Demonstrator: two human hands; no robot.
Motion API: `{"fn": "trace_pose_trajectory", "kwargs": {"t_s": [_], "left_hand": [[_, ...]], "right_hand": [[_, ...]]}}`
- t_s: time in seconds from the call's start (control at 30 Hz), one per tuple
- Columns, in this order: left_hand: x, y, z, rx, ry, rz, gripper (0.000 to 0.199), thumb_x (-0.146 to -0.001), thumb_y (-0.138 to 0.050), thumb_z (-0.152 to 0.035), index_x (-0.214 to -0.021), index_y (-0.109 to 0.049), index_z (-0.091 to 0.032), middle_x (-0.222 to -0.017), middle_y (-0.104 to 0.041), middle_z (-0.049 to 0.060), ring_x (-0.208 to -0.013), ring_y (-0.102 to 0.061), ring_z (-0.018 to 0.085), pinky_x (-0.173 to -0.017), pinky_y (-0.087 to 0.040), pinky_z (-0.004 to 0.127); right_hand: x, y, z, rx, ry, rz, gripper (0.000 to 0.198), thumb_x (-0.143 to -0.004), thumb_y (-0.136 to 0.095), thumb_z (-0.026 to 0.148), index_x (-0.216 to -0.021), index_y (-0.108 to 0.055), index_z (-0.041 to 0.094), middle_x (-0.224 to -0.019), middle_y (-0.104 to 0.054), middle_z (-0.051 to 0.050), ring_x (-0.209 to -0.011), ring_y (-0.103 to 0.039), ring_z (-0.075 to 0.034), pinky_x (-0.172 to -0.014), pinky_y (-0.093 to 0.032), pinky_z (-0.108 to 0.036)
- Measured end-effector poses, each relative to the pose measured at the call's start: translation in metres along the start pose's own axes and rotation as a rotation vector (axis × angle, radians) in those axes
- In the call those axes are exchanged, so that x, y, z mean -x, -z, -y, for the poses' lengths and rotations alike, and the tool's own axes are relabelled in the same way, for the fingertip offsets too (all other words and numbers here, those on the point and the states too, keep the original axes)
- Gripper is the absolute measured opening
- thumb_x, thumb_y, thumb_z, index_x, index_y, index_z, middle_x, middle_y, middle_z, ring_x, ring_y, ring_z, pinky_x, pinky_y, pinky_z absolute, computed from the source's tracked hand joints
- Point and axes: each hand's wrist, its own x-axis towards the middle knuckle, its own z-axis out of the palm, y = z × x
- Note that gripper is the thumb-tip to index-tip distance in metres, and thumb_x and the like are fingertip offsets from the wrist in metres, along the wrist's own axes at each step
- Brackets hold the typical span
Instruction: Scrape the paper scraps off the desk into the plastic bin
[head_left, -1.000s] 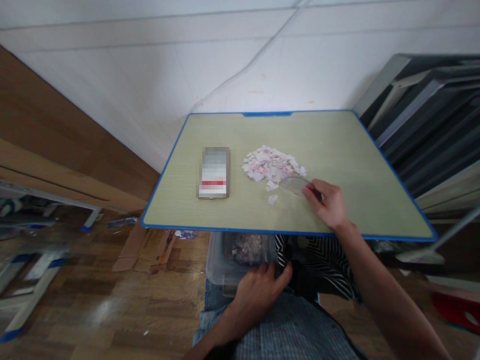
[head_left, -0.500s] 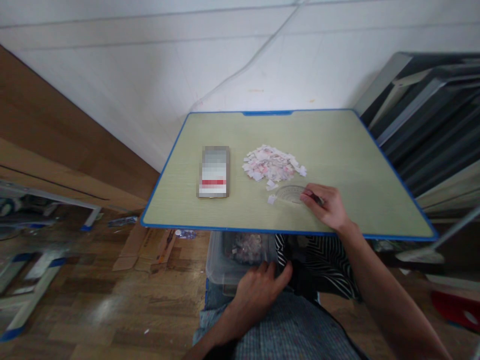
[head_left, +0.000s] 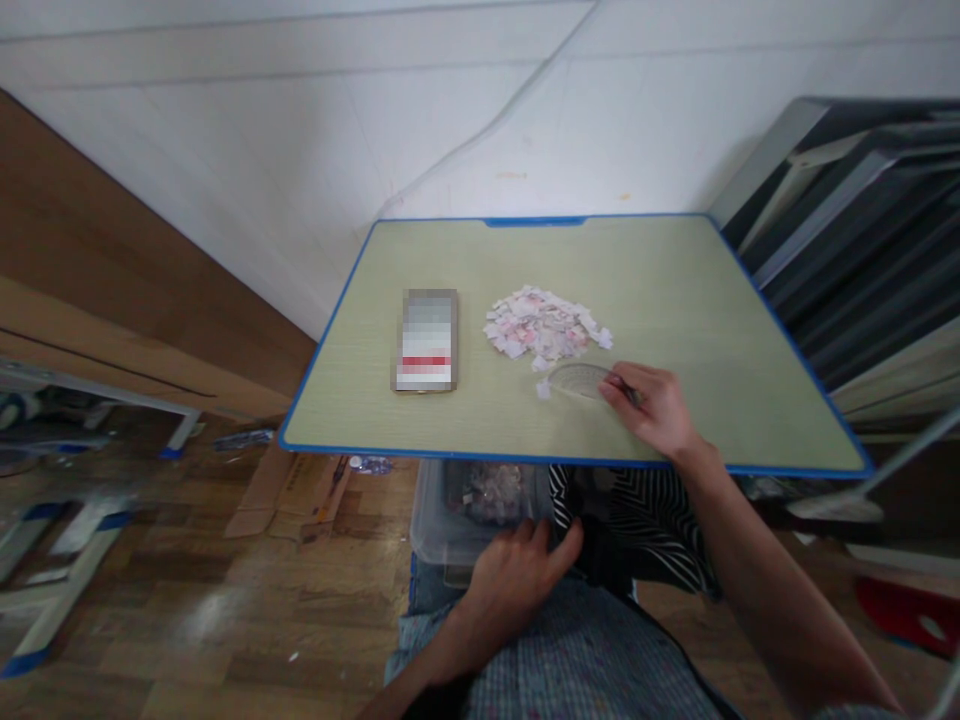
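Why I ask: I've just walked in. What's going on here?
A person's right hand holds what looks like a protractor over the table, near a pile of scraps. The protractor's tip is next to a loose scrap. The left hand is below, by the near rim of a bin. A phone-like thing lies left of the pile.

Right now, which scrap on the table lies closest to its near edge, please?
The white scrap by the left tip of the clear tool; all others lie farther back.

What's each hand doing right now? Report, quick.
Left hand: fingers by the plastic tub; cannot tell whether it grips anything.
Right hand: closed, holding the clear protractor by one end.
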Motion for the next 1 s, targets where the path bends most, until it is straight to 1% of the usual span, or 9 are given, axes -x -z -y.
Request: {"fn": "trace_pose_trajectory", "kwargs": {"t_s": [0.13, 0.23, 0.33, 0.43, 0.6, 0.73, 1.0], "left_hand": [[0.0004, 0.0004, -0.0001, 0.0, -0.003, -0.011, 0.045, -0.086, -0.042, -0.016, -0.129, -0.029, -0.018, -0.087, -0.057, 0.006, -0.072, -0.057, 0.019, -0.053, -0.047, 0.027], [0.0003, 0.0004, 0.0002, -0.003, 0.0, -0.018, 0.045, -0.085, -0.043, -0.015, -0.128, -0.03, -0.018, -0.087, -0.058, 0.006, -0.071, -0.057, 0.019, -0.052, -0.048, 0.028], [-0.0002, 0.0002, 0.0007, -0.005, 0.003, -0.018, 0.045, -0.085, -0.044, -0.015, -0.128, -0.03, -0.019, -0.088, -0.058, 0.006, -0.071, -0.058, 0.019, -0.052, -0.048, 0.028], [-0.0003, -0.0002, 0.001, -0.003, 0.001, -0.021, 0.045, -0.085, -0.044, -0.015, -0.128, -0.031, -0.019, -0.088, -0.058, 0.006, -0.072, -0.058, 0.019, -0.052, -0.048, 0.027], [0.0006, -0.0012, 0.0006, -0.01, 0.004, -0.028, 0.044, -0.085, -0.043, -0.015, -0.127, -0.031, -0.019, -0.086, -0.058, 0.005, -0.071, -0.057, 0.019, -0.052, -0.047, 0.027], [0.0005, -0.0015, 0.0004, -0.009, 0.004, -0.029, 0.043, -0.086, -0.043, -0.016, -0.127, -0.032, -0.019, -0.086, -0.058, 0.005, -0.07, -0.057, 0.018, -0.052, -0.047, 0.026], [0.0003, 0.0007, 0.0005, -0.015, -0.004, -0.017, 0.044, -0.085, -0.044, -0.017, -0.128, -0.031, -0.018, -0.086, -0.057, 0.006, -0.071, -0.057, 0.018, -0.052, -0.046, 0.026]], "right_hand": [[-0.001, 0.0016, 0.0002, 0.065, 0.092, 0.041, 0.026, -0.084, -0.042, 0.025, -0.059, -0.042, 0.019, -0.052, -0.044, 0.001, -0.05, -0.043, -0.011, -0.056, -0.033, -0.026], [-0.002, 0.0031, -0.0001, 0.122, 0.091, 0.008, 0.026, -0.083, -0.042, 0.025, -0.058, -0.042, 0.018, -0.052, -0.046, 0.001, -0.049, -0.044, -0.011, -0.06, -0.034, -0.027], [-0.0024, 0.0039, -0.0002, 0.141, 0.108, -0.012, 0.027, -0.082, -0.044, 0.024, -0.056, -0.041, 0.018, -0.051, -0.045, 0.002, -0.049, -0.043, -0.011, -0.058, -0.033, -0.027], [-0.0021, 0.003, 0.0001, 0.109, 0.123, -0.007, 0.025, -0.082, -0.045, 0.023, -0.057, -0.042, 0.018, -0.051, -0.045, 0.002, -0.049, -0.043, -0.011, -0.058, -0.033, -0.026], [-0.0021, 0.0026, 0.002, 0.061, 0.068, -0.093, 0.024, -0.081, -0.045, 0.021, -0.058, -0.042, 0.018, -0.053, -0.045, 0.001, -0.05, -0.043, -0.011, -0.055, -0.032, -0.025], [-0.0022, 0.0058, 0.0045, 0.008, 0.072, -0.14, 0.025, -0.08, -0.045, 0.019, -0.056, -0.038, 0.019, -0.051, -0.041, 0.002, -0.048, -0.04, -0.011, -0.051, -0.032, -0.024], [-0.0017, 0.0048, 0.0049, -0.01, 0.095, -0.101, 0.024, -0.08, -0.044, 0.019, -0.056, -0.039, 0.019, -0.051, -0.042, 0.001, -0.048, -0.042, -0.011, -0.05, -0.033, -0.024]]}}
